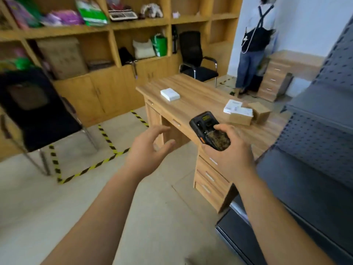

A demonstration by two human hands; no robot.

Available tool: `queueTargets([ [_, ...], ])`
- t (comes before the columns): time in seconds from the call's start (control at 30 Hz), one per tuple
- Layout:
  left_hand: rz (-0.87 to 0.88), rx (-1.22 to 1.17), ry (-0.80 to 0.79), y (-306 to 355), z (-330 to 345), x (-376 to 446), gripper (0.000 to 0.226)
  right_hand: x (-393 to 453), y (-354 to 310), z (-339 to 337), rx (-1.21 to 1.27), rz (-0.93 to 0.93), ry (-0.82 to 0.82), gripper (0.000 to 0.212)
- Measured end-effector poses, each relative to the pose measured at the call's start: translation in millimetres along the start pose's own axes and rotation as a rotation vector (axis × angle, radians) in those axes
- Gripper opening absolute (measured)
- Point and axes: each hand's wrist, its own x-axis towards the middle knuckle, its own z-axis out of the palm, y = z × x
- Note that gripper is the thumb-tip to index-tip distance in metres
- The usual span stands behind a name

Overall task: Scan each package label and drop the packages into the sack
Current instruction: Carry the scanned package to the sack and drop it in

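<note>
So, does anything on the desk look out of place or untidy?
Slightly. The white package lies tilted across the two cardboard boxes, not flat on the desk. Another white box sits alone, far from them. Nothing looks spilled or damaged; no sack is visible.

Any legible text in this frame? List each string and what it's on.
None can be read.
Black handheld scanner gripped in the right hand: small lit screen, blurred.
White label on the brown cardboard package on the wooden desk: print too small.
White flat box: no visible print.
Green bags and grey scale on the wooden shelves: blurred.
</note>
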Motion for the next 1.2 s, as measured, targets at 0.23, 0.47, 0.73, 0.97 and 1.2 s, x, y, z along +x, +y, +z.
queueTargets([
  [0.23,-0.188,0.093,0.140,-83,-47,92,0.036,132,-25,116,0.103,-0.103,-0.088,0.056],
  [0.47,-0.199,0.091,0.129,-144,-39,198,0.037,236,-6,174,0.075,-0.066,-0.089,0.056],
  [0.73,-0.027,-0.079,-0.092,-217,29,375,0.035,345,53,213,-0.044,0.165,0.083,0.056],
  [0.97,0.243,-0.188,-0.382,-214,126,510,0.036,377,110,180,-0.189,0.468,0.374,0.055],
  [1.2,0.366,-0.278,-0.637,-181,249,557,0.033,369,176,133,-0.312,0.685,0.542,0.054],
])
